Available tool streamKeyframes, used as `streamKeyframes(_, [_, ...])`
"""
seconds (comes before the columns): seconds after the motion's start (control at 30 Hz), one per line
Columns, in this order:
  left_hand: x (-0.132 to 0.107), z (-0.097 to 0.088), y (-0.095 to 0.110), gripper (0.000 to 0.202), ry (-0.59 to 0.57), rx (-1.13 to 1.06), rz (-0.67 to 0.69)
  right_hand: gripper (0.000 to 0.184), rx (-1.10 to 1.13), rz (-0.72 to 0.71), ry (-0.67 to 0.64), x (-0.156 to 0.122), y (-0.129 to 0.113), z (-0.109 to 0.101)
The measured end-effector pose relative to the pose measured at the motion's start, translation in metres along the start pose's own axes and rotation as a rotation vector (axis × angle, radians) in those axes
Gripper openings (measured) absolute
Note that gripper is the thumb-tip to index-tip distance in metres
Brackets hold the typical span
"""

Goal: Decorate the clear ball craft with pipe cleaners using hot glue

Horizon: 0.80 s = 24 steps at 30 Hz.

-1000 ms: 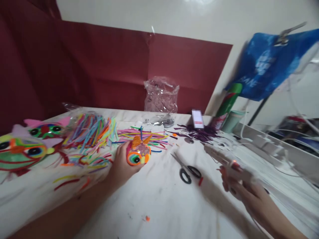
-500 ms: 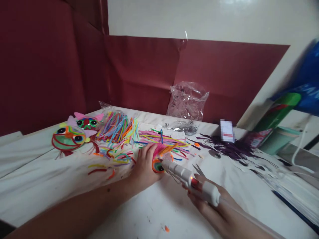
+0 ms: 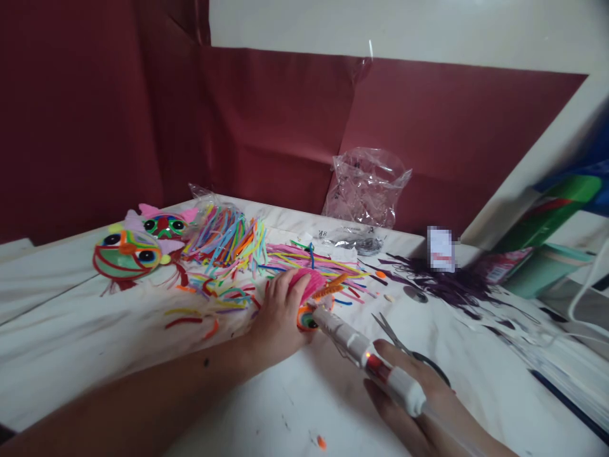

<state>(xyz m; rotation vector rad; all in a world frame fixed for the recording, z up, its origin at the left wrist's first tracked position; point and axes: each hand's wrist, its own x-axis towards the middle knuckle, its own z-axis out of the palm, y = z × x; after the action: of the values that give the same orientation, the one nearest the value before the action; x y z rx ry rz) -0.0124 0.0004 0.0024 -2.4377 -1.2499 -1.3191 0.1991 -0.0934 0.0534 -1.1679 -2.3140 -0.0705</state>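
Head view, left to right: far left of the toy (image 3: 310,298) two finished masks (image 3: 126,254) with big painted eyes lie on the white table (image 3: 95,343). Between them and the toy is a heap of coloured pipe cleaners (image 3: 228,238). The left hand (image 3: 278,314) comes in along a forearm stretched from the lower left. It is palm down, with the fingers curled over the toy's pink top, pinning it to the table. The toy is a small round piece with an orange-ringed eye, and it sits just in front of the pipe cleaners. The glue gun (image 3: 366,355) points up and left, its nozzle touching the toy's right side by the eye, and a red light glows on its barrel. The right hand (image 3: 419,406), low and right of the toy, is wrapped around the gun's rear with one finger laid over the barrel. Scissors (image 3: 394,336) lie just right of the gun, partly behind that hand. Behind the toy a crumpled clear bag (image 3: 366,187) stands by the dark red backdrop. Further right are purple scraps (image 3: 442,282), a blurred-out card (image 3: 441,249) and a green can (image 3: 547,212) whose print is too smeared to read.
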Motion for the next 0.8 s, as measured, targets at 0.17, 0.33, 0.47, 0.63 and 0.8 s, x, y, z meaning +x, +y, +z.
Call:
streamKeyframes(0.17, [0.0003, -0.0005, 0.0019, 0.083, -0.021, 0.019, 0.025, 0.011, 0.05, -0.018, 0.005, -0.0019, -0.0001, -0.0022])
streamKeyframes(0.33, [-0.0003, 0.0002, 0.0017, 0.08, -0.001, 0.03, 0.042, 0.012, 0.044, -0.013, 0.005, -0.0033, 0.0005, -0.0026])
streamKeyframes(0.47, [-0.0005, -0.0001, 0.0024, 0.08, -0.002, 0.023, 0.028, 0.01, 0.041, -0.027, 0.029, -0.003, 0.0009, -0.002])
streamKeyframes(0.63, [-0.0013, -0.0014, 0.0039, 0.082, -0.014, 0.013, 0.03, 0.013, 0.056, 0.013, -0.004, -0.0025, -0.0028, -0.0045])
streamKeyframes(0.8, [-0.0018, -0.0014, 0.0037, 0.083, -0.037, 0.021, 0.02, 0.011, 0.064, -0.003, 0.014, -0.0022, -0.0042, -0.0048])
